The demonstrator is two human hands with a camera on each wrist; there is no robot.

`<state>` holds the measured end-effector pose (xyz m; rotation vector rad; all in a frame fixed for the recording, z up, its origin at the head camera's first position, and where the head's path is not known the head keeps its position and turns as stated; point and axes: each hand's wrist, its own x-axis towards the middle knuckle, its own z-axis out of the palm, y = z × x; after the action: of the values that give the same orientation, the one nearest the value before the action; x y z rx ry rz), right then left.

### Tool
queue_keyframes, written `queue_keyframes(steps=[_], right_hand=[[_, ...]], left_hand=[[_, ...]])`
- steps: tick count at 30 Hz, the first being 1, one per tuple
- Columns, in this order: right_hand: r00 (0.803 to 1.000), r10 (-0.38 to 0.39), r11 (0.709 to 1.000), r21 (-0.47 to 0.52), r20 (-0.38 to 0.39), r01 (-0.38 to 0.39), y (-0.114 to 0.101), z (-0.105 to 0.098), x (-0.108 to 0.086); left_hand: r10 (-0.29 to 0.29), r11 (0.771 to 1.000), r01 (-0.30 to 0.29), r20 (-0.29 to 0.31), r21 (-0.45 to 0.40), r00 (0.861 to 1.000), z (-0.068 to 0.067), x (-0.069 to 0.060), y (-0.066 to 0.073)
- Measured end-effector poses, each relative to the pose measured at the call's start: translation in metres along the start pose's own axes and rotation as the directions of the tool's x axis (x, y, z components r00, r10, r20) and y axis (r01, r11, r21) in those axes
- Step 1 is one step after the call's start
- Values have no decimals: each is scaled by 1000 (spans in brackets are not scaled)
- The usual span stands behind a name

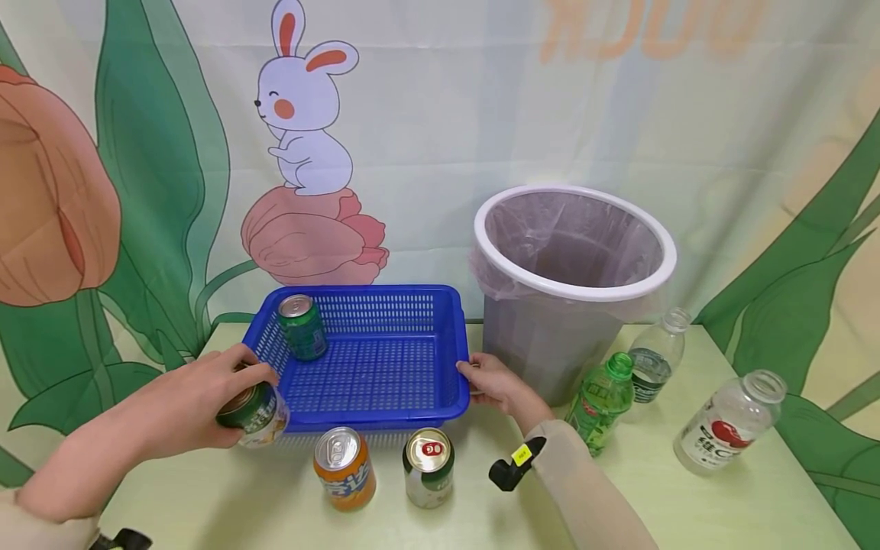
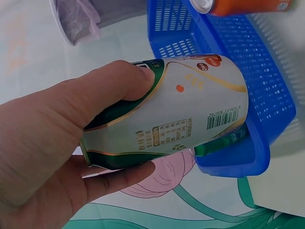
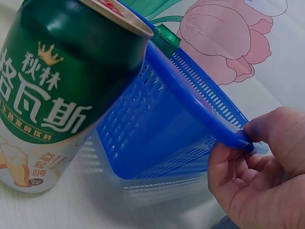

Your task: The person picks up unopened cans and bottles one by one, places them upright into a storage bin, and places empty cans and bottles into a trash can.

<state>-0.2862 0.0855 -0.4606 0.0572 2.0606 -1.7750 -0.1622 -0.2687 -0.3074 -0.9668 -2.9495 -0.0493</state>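
My left hand (image 1: 195, 397) grips a green-and-white drink can (image 1: 260, 418) by its upper part, beside the left front corner of the blue plastic basket (image 1: 364, 418). The left wrist view shows this can (image 2: 190, 105) tilted, with the thumb across its green band. At the basket's right side, my right hand (image 1: 496, 386) pinches the rim between thumb and fingers, also plain in the right wrist view. A green can (image 1: 302, 328) stands inside the basket at the back left. In front of the basket stand an orange can (image 1: 345, 470) and another green-and-white can (image 1: 429, 470).
A grey bin (image 1: 543, 344) with a white rim and clear liner stands behind my right hand. To its right are a green bottle (image 1: 600, 405), a clear bottle (image 1: 656, 355) and a wide-mouthed clear bottle (image 1: 729, 424). A printed cloth backdrop (image 1: 426, 137) hangs behind the table.
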Motion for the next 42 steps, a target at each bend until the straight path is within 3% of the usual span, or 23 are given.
queue_keyframes(steps=[14, 42], right_hand=[[1000, -5, 1000, 5, -1, 5, 1, 0, 1], [1000, -14, 1000, 5, 10, 14, -1, 0, -1]], left_hand=[[15, 1000, -15, -20, 20, 1000, -1, 14, -12], [-75, 996, 79, 75, -44, 994, 12, 46, -41]])
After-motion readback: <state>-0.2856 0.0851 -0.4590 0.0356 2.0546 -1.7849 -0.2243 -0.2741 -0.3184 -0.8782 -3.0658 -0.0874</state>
